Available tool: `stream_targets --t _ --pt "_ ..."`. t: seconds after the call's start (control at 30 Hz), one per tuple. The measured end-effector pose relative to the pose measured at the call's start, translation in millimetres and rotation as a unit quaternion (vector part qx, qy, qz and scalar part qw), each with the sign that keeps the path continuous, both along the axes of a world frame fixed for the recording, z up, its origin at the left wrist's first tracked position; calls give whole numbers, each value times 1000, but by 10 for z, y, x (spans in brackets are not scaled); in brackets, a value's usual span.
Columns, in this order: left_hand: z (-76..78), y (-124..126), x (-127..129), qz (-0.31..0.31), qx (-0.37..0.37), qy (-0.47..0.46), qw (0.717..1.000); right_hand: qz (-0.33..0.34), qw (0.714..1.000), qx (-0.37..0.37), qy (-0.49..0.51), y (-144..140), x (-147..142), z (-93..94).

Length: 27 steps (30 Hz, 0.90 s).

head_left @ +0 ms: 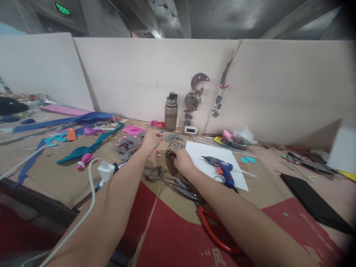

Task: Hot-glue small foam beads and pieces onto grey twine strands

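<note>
My left hand [152, 141] is over the cardboard, fingers drawn together in a pinch; whatever is between the fingertips is too small to make out. Beside it lies a bundle of grey felt shapes [128, 144] dotted with pink balls. My right hand [181, 161] has its fingers closed at a small dark grey felt piece [168, 152]. Several cut grey felt pieces [175, 140] are spread just beyond it. Small orange and pink balls [158, 151] lie between the hands. Grey cord [154, 173] is coiled nearer to me. Red-handled scissors [205, 218] rest partly under my right forearm.
A blue glue gun [226, 171] lies on a white board [191, 147] at right. A bottle [171, 113] and small digital clock [190, 129] stand by the partition, where felt moon hangings [199, 78] hang. A white plug [106, 170] with cable is near my left forearm; a black phone [314, 202] lies right.
</note>
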<state>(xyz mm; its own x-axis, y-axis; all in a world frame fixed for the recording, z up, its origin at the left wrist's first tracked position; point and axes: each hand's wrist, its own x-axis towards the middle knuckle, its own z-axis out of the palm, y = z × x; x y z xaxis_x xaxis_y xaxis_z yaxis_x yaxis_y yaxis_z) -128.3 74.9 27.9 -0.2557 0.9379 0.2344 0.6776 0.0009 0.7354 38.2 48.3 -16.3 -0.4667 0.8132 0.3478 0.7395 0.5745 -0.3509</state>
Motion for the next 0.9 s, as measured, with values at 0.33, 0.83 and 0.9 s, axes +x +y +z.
stream_targets --t 0.33,0.83,0.9 --pt "-14 -92 -32 -28 -113 88 989 -1 1000 15 6 11 19 -36" --pt "52 -125 -71 -87 -247 208 943 4 1000 10 17 11 20 -36" --pt "75 -155 -69 -86 -246 227 938 5 1000 11 18 14 21 -40"
